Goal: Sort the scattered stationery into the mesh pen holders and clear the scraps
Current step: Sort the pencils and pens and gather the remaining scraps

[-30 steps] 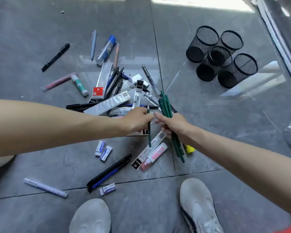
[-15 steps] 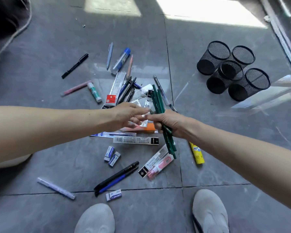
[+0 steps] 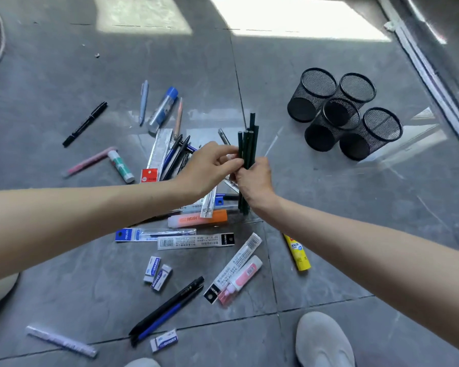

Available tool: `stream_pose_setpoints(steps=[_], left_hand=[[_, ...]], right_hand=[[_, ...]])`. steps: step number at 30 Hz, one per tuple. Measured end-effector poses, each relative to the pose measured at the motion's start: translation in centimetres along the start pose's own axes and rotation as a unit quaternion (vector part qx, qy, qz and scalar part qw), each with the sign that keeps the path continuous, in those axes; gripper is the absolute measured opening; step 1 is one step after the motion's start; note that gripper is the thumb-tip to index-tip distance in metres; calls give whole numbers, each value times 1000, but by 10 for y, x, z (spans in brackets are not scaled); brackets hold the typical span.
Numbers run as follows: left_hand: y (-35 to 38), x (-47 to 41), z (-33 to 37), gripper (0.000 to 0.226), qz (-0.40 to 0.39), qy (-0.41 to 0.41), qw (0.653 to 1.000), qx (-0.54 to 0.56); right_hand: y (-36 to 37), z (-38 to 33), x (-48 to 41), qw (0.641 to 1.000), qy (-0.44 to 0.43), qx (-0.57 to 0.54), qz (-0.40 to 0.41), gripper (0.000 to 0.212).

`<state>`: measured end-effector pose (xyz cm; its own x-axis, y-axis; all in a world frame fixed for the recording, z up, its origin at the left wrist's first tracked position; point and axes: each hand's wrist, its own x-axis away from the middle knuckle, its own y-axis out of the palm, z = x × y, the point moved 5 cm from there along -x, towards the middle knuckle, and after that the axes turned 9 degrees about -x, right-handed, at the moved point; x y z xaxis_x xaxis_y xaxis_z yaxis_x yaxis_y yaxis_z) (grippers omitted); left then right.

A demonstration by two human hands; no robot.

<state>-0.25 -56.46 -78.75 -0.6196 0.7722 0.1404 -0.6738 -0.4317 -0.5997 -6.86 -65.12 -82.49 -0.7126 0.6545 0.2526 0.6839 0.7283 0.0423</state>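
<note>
Your right hand [image 3: 255, 178] has its fingers wrapped round a bundle of dark green pencils [image 3: 247, 141], holding them nearly upright above the pile of stationery on the floor [image 3: 342, 207]. Your left hand [image 3: 210, 168] meets the bundle from the side, its fingers [image 3: 233, 164] curled and pinching the pencils just above your right hand. Below your hands lie an orange highlighter [image 3: 196, 219], packaged refills [image 3: 196, 241], white erasers [image 3: 158, 271] and a yellow glue stick [image 3: 297, 252]. The four black mesh pen holders [image 3: 316, 96] stand clustered, touching one another, well apart to your right. Your shoe [image 3: 323, 343] shows at the bottom edge.
</note>
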Motion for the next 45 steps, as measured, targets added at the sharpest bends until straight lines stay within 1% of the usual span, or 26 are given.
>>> stream_pose_setpoints(steps=[2, 4, 8, 9, 11, 12, 13, 16, 17, 19, 21, 23, 29, 32, 36, 38, 43, 45], left_hand=[[-1, 0, 2, 21, 18, 32, 999, -13], [0, 2, 6, 23, 25, 58, 998, -7], [8, 8, 4, 27, -2, 80, 997, -17], [11, 10, 1, 26, -13, 89, 996, -21], [18, 14, -4, 25, -34, 99, 994, -23], [21, 15, -7, 24, -43, 96, 994, -18], [24, 17, -10, 25, -49, 98, 994, -20], [29, 19, -15, 28, -54, 115, 991, -51], [30, 18, -16, 29, -51, 108, 992, -48], [28, 10, -16, 28, -37, 83, 996, -24], [26, -4, -15, 28, -24, 42, 999, -17], [27, -22, -11, 26, -18, 13, 1000, -21], [38, -79, -6, 30, -1, -46, 998, -53], [43, -113, 4, 32, -1, -24, 995, -95], [55, -169, 33, 43, -55, 54, 975, -206], [66, -194, 48, 47, -69, 78, 968, -228], [99, -225, 67, 54, -45, 92, 966, -238], [107, -228, 70, 50, -43, 85, 961, -258]], right_hand=[[-1, -5, -1, 998, -57, -10, 30, 33], [-1, -7, 0, 994, -95, -5, 49, 33], [-2, 2, 11, 990, -120, 9, 67, 39], [-3, 6, 15, 989, -128, 8, 70, 33], [-6, 15, 21, 988, -135, 30, 70, 15], [-7, 19, 24, 987, -135, 47, 67, 11], [-9, 21, 25, 987, -133, 58, 64, 12], [-12, 25, 25, 989, -114, 61, 67, 29], [-12, 26, 24, 991, -98, 57, 75, 31], [-13, 28, 17, 992, -50, 36, 112, 25], [-14, 25, 7, 989, -14, 27, 145, 30], [-18, 19, -6, 987, -2, 24, 162, 35], [-39, 10, -40, 980, 41, -18, 195, 33], [-56, 6, -50, 973, 59, -20, 222, 33], [-80, 8, -63, 969, 79, -14, 235, 39], [-91, 9, -66, 966, 83, -10, 243, 36], [-112, 9, -68, 963, 85, -18, 253, 29], [-118, 8, -67, 962, 84, -10, 260, 30]])
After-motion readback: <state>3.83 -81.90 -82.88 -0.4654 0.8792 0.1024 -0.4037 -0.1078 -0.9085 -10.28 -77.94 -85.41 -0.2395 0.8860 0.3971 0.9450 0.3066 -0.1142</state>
